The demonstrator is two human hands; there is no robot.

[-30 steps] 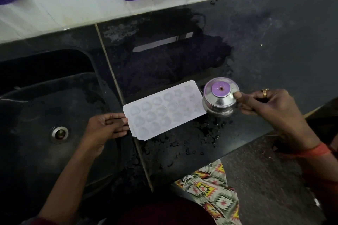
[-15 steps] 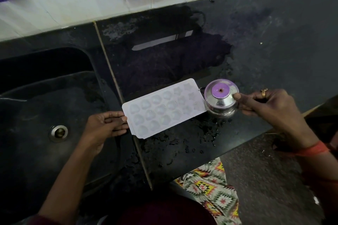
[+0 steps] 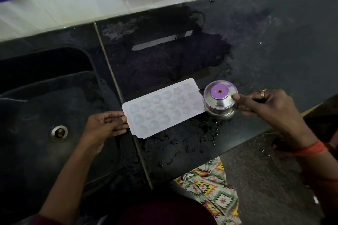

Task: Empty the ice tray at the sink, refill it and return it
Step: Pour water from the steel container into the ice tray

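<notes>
While your left grip (image 3: 104,126) pinches the tray (image 3: 162,107) end and your right grip (image 3: 270,107) clasps the pot (image 3: 219,102), expect light, bendy plastic — carry it by 2 ends.

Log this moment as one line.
left hand holds white plastic ice tray end | right hand grips small steel pot beside tray | tray on wet black counter
</notes>
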